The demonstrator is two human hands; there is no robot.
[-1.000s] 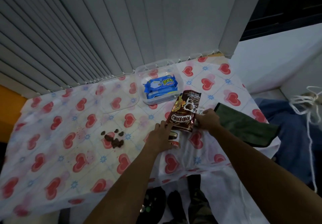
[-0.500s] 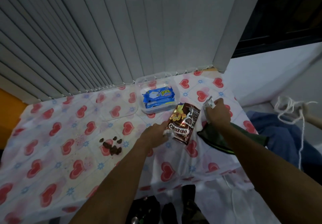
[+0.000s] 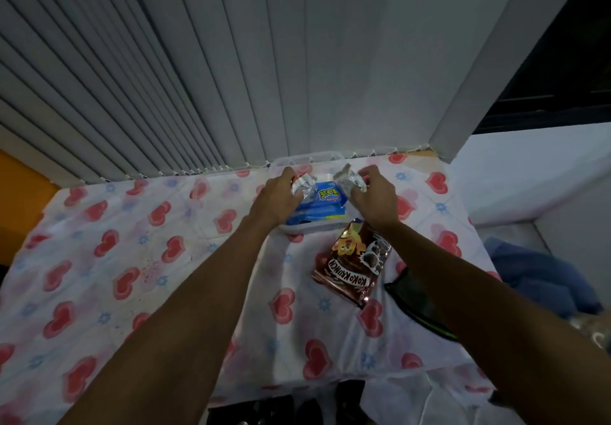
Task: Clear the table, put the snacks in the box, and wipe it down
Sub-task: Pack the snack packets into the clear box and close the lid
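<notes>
A clear plastic box (image 3: 309, 159) stands at the table's far edge with a blue snack pack (image 3: 325, 206) inside. Both hands are over the box. My left hand (image 3: 276, 198) grips a small silvery wrapper (image 3: 304, 186). My right hand (image 3: 373, 198) grips another small crumpled wrapper (image 3: 348, 180). A brown Koko Krunch pouch (image 3: 352, 264) lies flat on the heart-print tablecloth (image 3: 132, 259), just in front of the box. A dark green cloth (image 3: 416, 305) lies at the table's right edge, partly under my right forearm.
Grey vertical blinds (image 3: 198, 77) hang right behind the table. To the right there is a white ledge (image 3: 529, 176) and a blue fabric heap (image 3: 542, 282). Dark objects sit on the floor below the front edge.
Both hands have left the brown pouch and moved forward over the box, each carrying a small wrapper. The view has tilted up, and the crumbs at the left are hidden behind my left arm.
</notes>
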